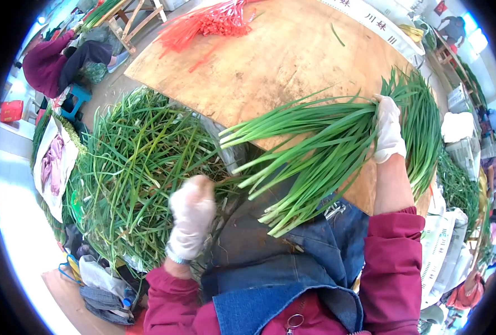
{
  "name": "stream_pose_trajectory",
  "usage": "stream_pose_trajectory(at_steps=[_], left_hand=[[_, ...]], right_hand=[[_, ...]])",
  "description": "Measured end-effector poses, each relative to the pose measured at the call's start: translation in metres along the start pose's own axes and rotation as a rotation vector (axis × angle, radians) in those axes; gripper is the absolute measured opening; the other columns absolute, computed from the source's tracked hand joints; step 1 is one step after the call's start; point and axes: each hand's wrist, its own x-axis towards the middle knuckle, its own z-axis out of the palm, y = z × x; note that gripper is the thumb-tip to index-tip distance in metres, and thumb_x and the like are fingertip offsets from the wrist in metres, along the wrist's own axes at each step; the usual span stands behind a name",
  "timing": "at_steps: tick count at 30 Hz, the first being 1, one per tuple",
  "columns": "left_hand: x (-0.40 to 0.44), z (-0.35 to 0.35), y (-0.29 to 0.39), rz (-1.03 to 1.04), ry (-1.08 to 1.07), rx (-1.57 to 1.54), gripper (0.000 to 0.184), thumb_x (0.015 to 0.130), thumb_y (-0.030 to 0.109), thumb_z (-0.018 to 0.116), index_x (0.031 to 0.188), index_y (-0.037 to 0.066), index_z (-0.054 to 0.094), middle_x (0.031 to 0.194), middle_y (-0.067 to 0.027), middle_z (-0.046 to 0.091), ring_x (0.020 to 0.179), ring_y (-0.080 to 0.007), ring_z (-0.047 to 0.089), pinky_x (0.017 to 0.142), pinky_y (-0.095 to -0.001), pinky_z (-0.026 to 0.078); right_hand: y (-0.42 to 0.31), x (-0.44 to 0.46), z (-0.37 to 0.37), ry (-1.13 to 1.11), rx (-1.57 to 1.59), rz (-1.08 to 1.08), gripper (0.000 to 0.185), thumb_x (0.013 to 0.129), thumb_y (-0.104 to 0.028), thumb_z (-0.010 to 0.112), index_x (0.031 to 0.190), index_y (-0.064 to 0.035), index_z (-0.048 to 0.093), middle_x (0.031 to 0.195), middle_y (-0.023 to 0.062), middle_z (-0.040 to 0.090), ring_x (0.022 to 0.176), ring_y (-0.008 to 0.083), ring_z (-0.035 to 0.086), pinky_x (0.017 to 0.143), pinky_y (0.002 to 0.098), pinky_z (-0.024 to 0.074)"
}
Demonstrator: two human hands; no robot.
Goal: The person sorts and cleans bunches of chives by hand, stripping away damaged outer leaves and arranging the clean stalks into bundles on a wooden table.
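My right hand (389, 129), in a white glove, is closed around a bunch of garlic chives (315, 139) above the table's near edge. The pale stem ends fan out to the left over my lap, and the leafy ends lie right of the hand. My left hand (193, 209), also gloved, hovers over the right side of a big heap of loose green leaves (142, 162). Its fingers are curled and slightly blurred. A few thin brownish strands show beside them, but whether they are held is unclear.
A wooden table (292, 61) carries a pile of red ties (220, 22) and more chives (421, 123) on its right. A seated person (49, 64) is at the upper left near a blue stool (79, 100). White printed bags (440, 251) stand at right.
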Motion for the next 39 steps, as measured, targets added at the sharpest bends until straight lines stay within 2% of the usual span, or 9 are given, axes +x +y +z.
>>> stream_pose_trajectory(at_steps=[2,3,6,9,11,14,19,31,39], left_hand=[[0.008,-0.026,-0.007,-0.275,-0.034,0.147,0.009,0.076,0.009,0.067,0.072,0.006,0.060,0.060,-0.0113,0.060,0.045,-0.0255,0.056,0.045,-0.0310,0.046],[0.012,-0.031,-0.006,-0.208,-0.051,0.271,0.012,0.076,0.012,0.068,0.074,0.004,0.060,0.065,-0.0110,0.060,0.051,-0.0250,0.057,0.047,-0.0311,0.046],[0.039,-0.012,0.017,0.057,0.027,0.185,0.018,0.074,0.016,0.069,0.082,0.003,0.060,0.077,-0.0132,0.061,0.064,-0.0282,0.059,0.055,-0.0342,0.047],[0.061,0.013,0.037,0.112,-0.059,0.210,0.035,0.072,0.018,0.071,0.102,0.005,0.059,0.095,-0.0147,0.058,0.078,-0.0302,0.059,0.065,-0.0363,0.048],[0.068,0.026,0.037,0.078,-0.093,0.178,0.030,0.073,0.019,0.070,0.098,0.006,0.061,0.089,-0.0121,0.059,0.079,-0.0294,0.059,0.067,-0.0366,0.048],[0.075,0.032,0.035,0.133,-0.095,0.198,0.025,0.072,0.018,0.069,0.094,0.007,0.061,0.084,-0.0091,0.058,0.078,-0.0274,0.058,0.065,-0.0363,0.047],[0.084,0.029,0.036,0.267,-0.152,0.292,0.017,0.070,0.014,0.068,0.084,0.009,0.059,0.075,-0.0077,0.052,0.073,-0.0267,0.056,0.059,-0.0365,0.044],[0.081,0.034,0.029,0.363,-0.207,0.223,0.013,0.074,0.011,0.062,0.082,0.007,0.052,0.080,-0.0106,0.051,0.072,-0.0284,0.056,0.057,-0.0383,0.047],[0.063,0.042,0.010,0.174,0.107,0.021,0.013,0.073,0.003,0.060,0.082,0.007,0.051,0.071,-0.0128,0.052,0.057,-0.0336,0.054,0.051,-0.0418,0.044]], right_hand=[[-0.001,-0.005,-0.001,0.020,-0.002,-0.011,0.024,0.078,-0.026,0.057,0.082,-0.0021,0.060,0.073,0.0054,0.057,0.061,0.0177,0.051,0.058,0.0316,0.0421],[-0.002,-0.007,0.001,0.024,-0.005,-0.024,0.024,0.078,-0.026,0.057,0.082,-0.0022,0.060,0.073,0.0053,0.057,0.061,0.0177,0.051,0.059,0.0316,0.0422],[-0.004,-0.001,0.003,0.058,-0.022,0.067,0.024,0.078,-0.026,0.057,0.082,-0.0025,0.060,0.072,0.0049,0.057,0.061,0.0176,0.052,0.059,0.0318,0.0428],[-0.002,-0.001,0.006,0.045,0.069,0.043,0.022,0.078,-0.023,0.057,0.078,-0.0007,0.059,0.070,0.0054,0.055,0.060,0.0171,0.049,0.056,0.0327,0.0402],[-0.003,-0.001,0.007,0.046,0.099,0.071,0.022,0.077,-0.021,0.058,0.076,0.0006,0.059,0.069,0.0051,0.054,0.059,0.0163,0.048,0.056,0.0325,0.0388],[0.010,0.010,0.000,0.023,0.059,-0.065,0.020,0.079,-0.024,0.057,0.076,-0.0039,0.059,0.070,0.0041,0.056,0.060,0.0164,0.051,0.057,0.0307,0.0420],[0.008,0.011,0.005,0.054,0.127,-0.001,0.020,0.076,-0.018,0.060,0.071,0.0007,0.056,0.067,0.0043,0.053,0.060,0.0163,0.047,0.057,0.0322,0.0380],[0.006,0.006,0.001,0.064,0.000,-0.048,0.023,0.078,-0.026,0.059,0.078,-0.0027,0.062,0.068,0.0041,0.057,0.059,0.0164,0.051,0.055,0.0298,0.0404],[0.002,0.005,0.005,-0.069,0.149,0.017,0.023,0.081,-0.027,0.055,0.078,-0.0047,0.061,0.069,0.0036,0.056,0.060,0.0159,0.050,0.056,0.0300,0.0405]])
